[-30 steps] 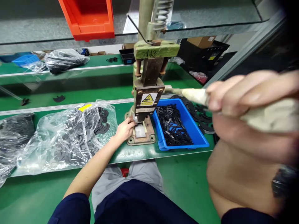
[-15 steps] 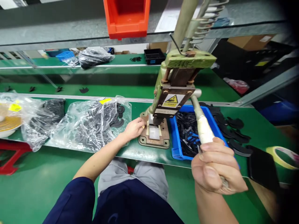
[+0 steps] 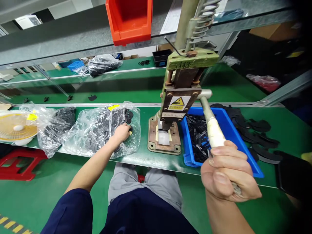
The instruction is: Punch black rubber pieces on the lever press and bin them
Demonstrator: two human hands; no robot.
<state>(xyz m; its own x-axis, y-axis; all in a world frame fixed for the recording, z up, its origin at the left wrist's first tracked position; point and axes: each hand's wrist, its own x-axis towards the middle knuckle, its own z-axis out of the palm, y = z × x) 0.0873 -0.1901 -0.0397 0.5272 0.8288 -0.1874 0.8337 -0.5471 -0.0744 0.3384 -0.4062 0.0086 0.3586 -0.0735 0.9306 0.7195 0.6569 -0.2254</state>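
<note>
With twelve o'clock pointing away from the person, the green bench (image 3: 156, 161) carried a hand press (image 3: 180, 78). The right hand (image 3: 230, 175) was closed around its wrapped lever (image 3: 215, 133), whose long axis ran from the fist toward eleven o'clock. A clear bag (image 3: 80, 143) of dark curved pieces (image 3: 128, 114) lay at nine o'clock of the press base (image 3: 152, 131). A blue bin (image 3: 227, 130), partly filled with thin black parts (image 3: 198, 144), sat at three o'clock of the base, and an orange bin (image 3: 131, 35) stood on the shelf above. The left hand (image 3: 122, 132), much the nearer to the curved pieces, was at the bag's right side, fingers bent; whether it gripped one could not be told. From its fingertips, some pieces lay toward twelve o'clock and most toward nine, their long axes mixed, while the base lay toward three.
</note>
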